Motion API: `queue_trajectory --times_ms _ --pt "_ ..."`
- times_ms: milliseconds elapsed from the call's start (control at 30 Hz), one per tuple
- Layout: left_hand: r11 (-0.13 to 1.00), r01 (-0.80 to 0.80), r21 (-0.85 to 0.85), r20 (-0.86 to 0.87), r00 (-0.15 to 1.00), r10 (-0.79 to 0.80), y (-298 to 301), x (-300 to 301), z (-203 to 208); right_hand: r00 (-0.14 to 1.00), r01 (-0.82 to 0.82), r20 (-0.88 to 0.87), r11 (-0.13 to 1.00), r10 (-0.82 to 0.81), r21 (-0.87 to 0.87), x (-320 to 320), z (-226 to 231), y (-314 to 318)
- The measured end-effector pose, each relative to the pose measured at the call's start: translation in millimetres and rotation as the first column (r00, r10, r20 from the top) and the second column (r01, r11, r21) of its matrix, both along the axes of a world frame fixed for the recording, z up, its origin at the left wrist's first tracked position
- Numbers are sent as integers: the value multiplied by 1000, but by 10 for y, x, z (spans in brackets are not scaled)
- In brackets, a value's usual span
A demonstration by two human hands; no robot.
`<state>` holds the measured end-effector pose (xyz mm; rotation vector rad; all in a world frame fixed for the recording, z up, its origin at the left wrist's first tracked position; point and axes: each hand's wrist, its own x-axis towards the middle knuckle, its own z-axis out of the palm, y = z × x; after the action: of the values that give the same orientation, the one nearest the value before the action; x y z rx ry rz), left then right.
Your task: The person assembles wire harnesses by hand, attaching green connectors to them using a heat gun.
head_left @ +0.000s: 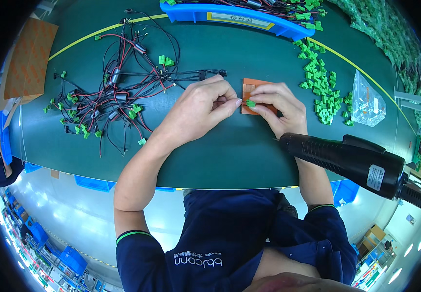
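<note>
Pinching: right hand (284, 106) a green connector (251, 103), left hand (203, 107) seemingly a wire (243, 101).

Wore a dark navy shirt (220, 219), loose and softly creased across the front. Had short sleeves (140, 260), edged at the hem with a thin, bright green stripe (132, 233). Bore white lettering (198, 260) on the left of the chest, set in one large line with smaller characters beside it. Showed a folded navy collar (317, 265), spread open at the neck. Left the forearms (147, 163) bare below the elbow, and likewise the left hand (208, 100) and right hand (283, 107).
</note>
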<state>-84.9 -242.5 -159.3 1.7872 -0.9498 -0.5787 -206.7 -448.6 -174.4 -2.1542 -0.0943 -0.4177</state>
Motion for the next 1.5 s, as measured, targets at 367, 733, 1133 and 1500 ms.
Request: queue_trajectory --times_ms 367,733,1133,1500 --pt "993 -42 108 323 946 5 -4 -48 -71 1000 -9 23 943 18 -332 27 49 37" --pt "995 -47 89 419 908 6 -32 -64 -170 989 -132 146 347 -14 929 -206 297 -414" --pt "994 -68 87 385 923 30 -53 -69 -168 956 -147 289 769 -51 622 237 799 227" --pt "992 -72 104 384 923 27 -54 -67 -175 924 -311 382 621 19 720 426 592 231"
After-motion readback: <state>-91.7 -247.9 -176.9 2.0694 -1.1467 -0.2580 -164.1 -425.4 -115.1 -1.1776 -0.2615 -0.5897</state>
